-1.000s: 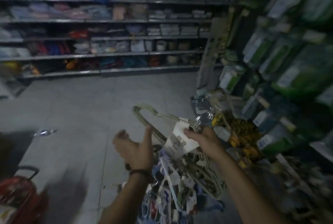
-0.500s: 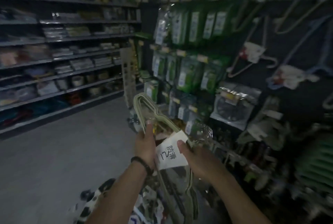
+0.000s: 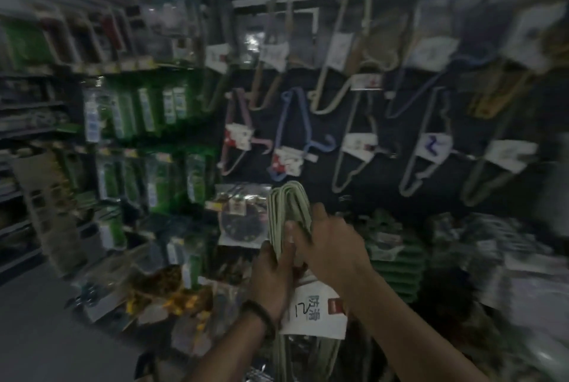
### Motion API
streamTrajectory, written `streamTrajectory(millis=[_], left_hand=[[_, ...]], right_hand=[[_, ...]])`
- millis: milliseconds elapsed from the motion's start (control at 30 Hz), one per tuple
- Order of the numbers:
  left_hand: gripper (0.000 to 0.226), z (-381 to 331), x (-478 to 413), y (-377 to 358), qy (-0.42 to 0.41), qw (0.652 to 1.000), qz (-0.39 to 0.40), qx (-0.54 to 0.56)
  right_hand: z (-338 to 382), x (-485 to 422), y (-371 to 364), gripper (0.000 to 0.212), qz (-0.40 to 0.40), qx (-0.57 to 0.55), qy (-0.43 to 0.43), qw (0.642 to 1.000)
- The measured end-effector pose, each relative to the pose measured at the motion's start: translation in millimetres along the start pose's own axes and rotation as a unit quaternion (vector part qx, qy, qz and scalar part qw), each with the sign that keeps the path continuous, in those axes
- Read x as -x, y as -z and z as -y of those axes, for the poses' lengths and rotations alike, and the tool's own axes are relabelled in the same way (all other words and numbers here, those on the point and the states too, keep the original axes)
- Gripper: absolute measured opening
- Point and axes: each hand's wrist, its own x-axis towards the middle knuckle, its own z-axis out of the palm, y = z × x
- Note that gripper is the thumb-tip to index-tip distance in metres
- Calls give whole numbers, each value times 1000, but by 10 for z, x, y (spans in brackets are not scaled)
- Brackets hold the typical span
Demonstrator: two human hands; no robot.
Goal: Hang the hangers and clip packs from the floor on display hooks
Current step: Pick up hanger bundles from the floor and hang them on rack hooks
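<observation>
- Over on the left, green packs (image 3: 144, 111) hang in tidy rows. They are flat, glossy sleeves, and the print is too smeared by blur to read.
- Just right of them and lower down is a clear plastic bag (image 3: 241, 218) with something dark and round inside.
- Now the left hand (image 3: 272, 274), with a dark band (image 3: 260, 314) at the wrist. Its fingers curl round the hanger bundle (image 3: 289, 206) from the left side.
- That bundle is off the floor and raised in front of the dark display panel (image 3: 388, 197), just beneath the lowest row of hung stock. Thin pale-green loops nest tightly together, smooth and rounded at the top.
- A white paper label (image 3: 314, 311) wraps the bundle lower down, with black characters and a small red patch.
- The right hand (image 3: 329, 246) clamps on from the right, fingers wrapped over the loops, touching the left hand.
- This looks like the carry-to-hook step, with the hanging not yet done.
- The next move calls for a free hook, and I cannot pick one out in this blur. Then the loops go up over the hook's tip and slide on as one.
- Further right, a blue hanger (image 3: 289, 126) dangles aslant on the panel, and a pale hanger (image 3: 428, 151) beyond it. Each is a slim wire-like outline with a white card.
</observation>
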Motion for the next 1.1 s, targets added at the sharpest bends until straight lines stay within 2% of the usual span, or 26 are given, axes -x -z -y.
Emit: streamTrajectory(millis=[167,267,433,500,633,767,933,1033,1100], left_hand=[[44,-278,23,-1162,-81,991,101,-38],[25,-460,48,-1744,-102,981,165,-23],[44,-654,-173,-2382,-75,958,275,25],[55,-645,-392,-2597,-109,958,266,-4],[26,-693,-887,-2965,-197,945,260,-34],[21,-797,-1313,-3289,-337,903,255,-82],[18,-915,-1700,-3781,-438,851,275,-87],[43,-1066,-1809,-4099,-487,832,260,-57],[51,-1163,-1836,-4308,-514,818,252,-56]], right_hand=[[-1057,24,661,43,-44,4,-92,995],[-1587,62,1027,39,-58,-10,-140,988],[-2268,60,1483,20,-75,17,-187,979],[-2493,35,1600,16,-87,40,-208,974],[-2840,-19,1866,10,-102,99,-204,969],[-3144,-132,2170,13,-111,140,-239,954],[-3595,-298,2373,13,-91,141,-280,945],[-3882,-413,2422,14,-79,137,-285,945],[-4088,-537,2487,20,-69,135,-282,947]])
